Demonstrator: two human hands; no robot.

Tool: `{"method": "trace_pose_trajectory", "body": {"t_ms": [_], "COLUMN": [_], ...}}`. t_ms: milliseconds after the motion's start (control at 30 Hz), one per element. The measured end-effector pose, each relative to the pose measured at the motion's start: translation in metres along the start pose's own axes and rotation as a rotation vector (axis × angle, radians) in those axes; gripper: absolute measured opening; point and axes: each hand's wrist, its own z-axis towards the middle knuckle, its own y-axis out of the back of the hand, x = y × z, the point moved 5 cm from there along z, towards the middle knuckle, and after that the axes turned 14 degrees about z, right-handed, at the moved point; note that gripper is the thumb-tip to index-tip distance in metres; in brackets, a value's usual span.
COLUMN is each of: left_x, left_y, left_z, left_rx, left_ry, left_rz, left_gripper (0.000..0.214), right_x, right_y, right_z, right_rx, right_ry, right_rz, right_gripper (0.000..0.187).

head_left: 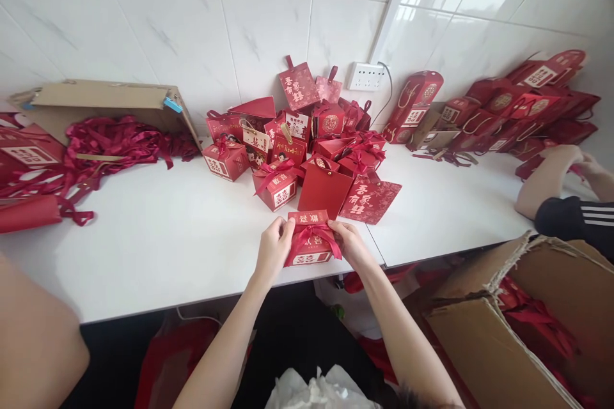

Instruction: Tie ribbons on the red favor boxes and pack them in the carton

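A small red gift box (311, 258) with white-and-gold lettering stands at the front edge of the white table, a dark red ribbon bow (314, 232) tied over its top. My left hand (277, 241) grips the box's left side, its thumb on the upper edge. Opposite it, my right hand (351, 241) holds the right side, thumb and fingers by the ribbon. The fingertips behind the box are partly hidden. Just beyond it are a plain red card bag (325, 188), a patterned red bag (371, 200) and another bow-tied box (275, 186).
Red boxes and bags crowd the table (192, 255) by the wall. Loose ribbons (115, 144) spill from a cardboard box (110, 94) at left. An open carton (472, 339) stands low at right. Another person's arm (547, 182) reaches in at right; someone's bare limb is at left.
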Motion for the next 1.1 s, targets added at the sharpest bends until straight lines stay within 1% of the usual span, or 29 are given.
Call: {"method": "trace_pose_trajectory", "body": {"t_ms": [67,100,133,200,233,267,333,400,433,500,533,567,600,633,667,700,733,800,833,867,933,1000,1033,1067,1100], "left_x": [-0.002,-0.003,-0.004,-0.006,-0.008,-0.01,-0.016,-0.024,-0.029,-0.041,-0.049,-0.059,-0.069,-0.081,-0.092,-0.104,-0.116,-0.136,-0.144,-0.151,-0.163,-0.174,-0.179,-0.184,-0.186], "left_y": [0.002,0.002,0.003,0.003,0.002,0.0,-0.003,-0.007,-0.009,-0.014,-0.017,-0.018,-0.019,-0.018,-0.018,-0.018,-0.02,-0.028,-0.033,-0.038,-0.047,-0.056,-0.061,-0.066,-0.072], "left_z": [0.0,-0.001,-0.001,-0.003,-0.004,-0.006,-0.009,-0.013,-0.015,-0.019,-0.021,-0.024,-0.028,-0.034,-0.041,-0.05,-0.06,-0.083,-0.094,-0.103,-0.116,-0.124,-0.125,-0.123,-0.117], "left_rx": [0.009,0.014,0.016,-0.003,-0.024,-0.051,-0.106,-0.139,-0.135,-0.084,-0.052,-0.039,-0.058,-0.109,-0.178,-0.251,-0.311,-0.372,-0.383,-0.389,-0.389,-0.343,-0.293,-0.23,-0.17], "left_ry": [-0.014,-0.024,-0.037,-0.071,-0.09,-0.109,-0.146,-0.159,-0.156,-0.158,-0.177,-0.221,-0.29,-0.385,-0.501,-0.636,-0.783,-1.058,-1.161,-1.231,-1.295,-1.318,-1.304,-1.258,-1.171], "left_rz": [-0.012,-0.017,-0.023,-0.035,-0.044,-0.055,-0.081,-0.146,-0.202,-0.315,-0.344,-0.342,-0.312,-0.27,-0.234,-0.211,-0.195,-0.169,-0.158,-0.147,-0.146,-0.185,-0.219,-0.263,-0.311], "left_gripper": [0.041,0.041,0.039,0.03,0.026,0.022,0.018,0.019,0.023,0.033,0.034,0.03,0.022,0.014,0.006,0.004,0.007,0.013,0.014,0.013,0.012,0.013,0.013,0.013,0.011], "right_x": [0.002,0.004,0.007,0.01,0.011,0.012,0.017,0.029,0.036,0.05,0.057,0.063,0.069,0.074,0.078,0.082,0.085,0.09,0.092,0.094,0.097,0.099,0.1,0.101,0.102], "right_y": [0.009,0.013,0.014,0.012,0.01,0.008,0.008,0.011,0.014,0.021,0.026,0.03,0.036,0.042,0.048,0.055,0.062,0.074,0.08,0.085,0.096,0.107,0.113,0.12,0.128], "right_z": [0.0,0.0,0.0,-0.003,-0.006,-0.008,-0.015,-0.027,-0.034,-0.05,-0.058,-0.066,-0.074,-0.081,-0.088,-0.095,-0.102,-0.118,-0.125,-0.133,-0.147,-0.162,-0.169,-0.177,-0.185], "right_rx": [0.009,0.031,0.074,0.197,0.249,0.275,0.238,0.162,0.129,0.083,0.071,0.062,0.05,0.028,-0.006,-0.048,-0.094,-0.182,-0.218,-0.251,-0.303,-0.342,-0.36,-0.382,-0.417], "right_ry": [0.022,0.052,0.088,0.151,0.174,0.197,0.283,0.43,0.507,0.635,0.683,0.719,0.747,0.769,0.788,0.805,0.821,0.844,0.85,0.853,0.85,0.841,0.838,0.84,0.846], "right_rz": [0.003,-0.01,-0.04,-0.16,-0.238,-0.312,-0.416,-0.47,-0.489,-0.524,-0.537,-0.547,-0.552,-0.548,-0.536,-0.522,-0.506,-0.469,-0.452,-0.435,-0.412,-0.427,-0.454,-0.494,-0.539], "right_gripper": [0.047,0.052,0.062,0.095,0.108,0.114,0.113,0.107,0.105,0.102,0.1,0.099,0.098,0.097,0.096,0.096,0.097,0.098,0.098,0.098,0.097,0.096,0.096,0.096,0.099]}}
